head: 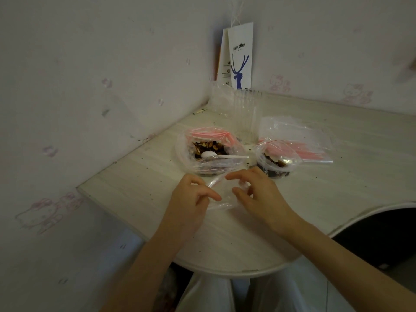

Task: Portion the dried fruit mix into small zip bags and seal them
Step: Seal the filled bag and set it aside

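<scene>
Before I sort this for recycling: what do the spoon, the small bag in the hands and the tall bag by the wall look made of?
Spoon: probably plastic, white, thin, faintly glossy. Small bag: clear plastic film, shiny creases, the table showing through. Tall bag: likely matt white paper, with crisp folds and blue print; any coating cannot be told.

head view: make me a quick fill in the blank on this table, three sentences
The white spoon lies in the big bag of fruit mix, its handle pointing to the person's ____.
The left hand and the right hand hold a small zip bag that is ____.
The paper bag in the corner bears a deer printed in ____.
Missing words: right, empty, blue.
</scene>
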